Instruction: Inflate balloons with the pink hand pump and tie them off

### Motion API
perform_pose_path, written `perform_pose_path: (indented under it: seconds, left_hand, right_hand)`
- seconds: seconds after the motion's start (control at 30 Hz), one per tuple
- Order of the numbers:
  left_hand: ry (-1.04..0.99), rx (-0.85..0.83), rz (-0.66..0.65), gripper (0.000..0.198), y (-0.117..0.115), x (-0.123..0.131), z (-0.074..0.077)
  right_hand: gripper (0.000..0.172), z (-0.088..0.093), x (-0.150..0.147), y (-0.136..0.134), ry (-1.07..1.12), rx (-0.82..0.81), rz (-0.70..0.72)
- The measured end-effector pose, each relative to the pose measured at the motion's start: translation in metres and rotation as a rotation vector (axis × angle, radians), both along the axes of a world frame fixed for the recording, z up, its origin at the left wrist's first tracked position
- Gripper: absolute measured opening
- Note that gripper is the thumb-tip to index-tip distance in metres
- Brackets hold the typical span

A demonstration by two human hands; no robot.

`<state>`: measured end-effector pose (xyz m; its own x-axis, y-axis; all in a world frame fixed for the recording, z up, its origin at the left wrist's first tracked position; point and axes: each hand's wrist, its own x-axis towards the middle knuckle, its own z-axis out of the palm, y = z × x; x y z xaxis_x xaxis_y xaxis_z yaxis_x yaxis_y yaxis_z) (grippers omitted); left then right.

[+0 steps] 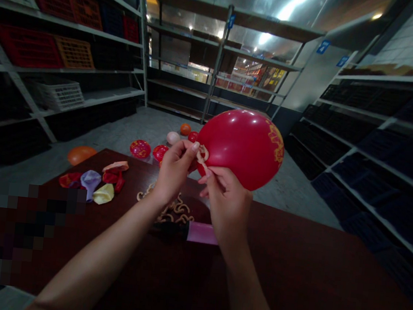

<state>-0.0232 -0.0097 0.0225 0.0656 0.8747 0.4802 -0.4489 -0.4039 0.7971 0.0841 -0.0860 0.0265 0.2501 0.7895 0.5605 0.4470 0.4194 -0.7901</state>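
A large inflated red balloon with yellow print hangs above the far edge of the table, its neck towards my hands. A tan string is looped beside the neck. My left hand pinches the loop's upper side between thumb and fingers, close against the balloon. Lower and to the right, my right hand grips the string's other end between thumb and forefinger. The neck itself is mostly hidden by fingers and string. Beneath my hands lies a pile of short curly tan strings, partly covered by my left forearm.
On the dark table lie a pink cylinder with a black end and several limp balloons. Inflated balloons rest on the floor beyond. Shelving with crates stands left; more racks stand behind and right.
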Motion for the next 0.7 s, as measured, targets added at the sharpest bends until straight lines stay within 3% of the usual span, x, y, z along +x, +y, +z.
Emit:
perform_pose_path:
  seconds: [0.17,0.37,0.43,0.57,0.7]
  left_hand:
    - [-0.075,-0.106,-0.083,0.047,0.001,0.002,-0.005]
    - [-0.02,0.279,-0.115,0.038,-0.006,0.008,-0.011]
    - [0.007,0.335,-0.146,0.038,-0.006,0.007,-0.009]
    - [0.056,0.308,-0.208,0.039,-0.004,0.005,-0.005]
    - [-0.009,0.254,-0.158,0.038,-0.004,0.004,-0.001]
  right_hand:
    - [0.015,-0.002,-0.003,0.001,-0.067,0.051,-0.069]
    - [0.014,0.002,0.004,0.0,0.026,0.067,-0.099]
    - [0.014,0.002,0.005,0.0,0.031,0.059,-0.079]
    - [0.016,0.0,0.005,0.0,0.019,0.048,-0.065]
    - [0.016,0.002,0.006,-0.002,-0.014,0.041,-0.059]
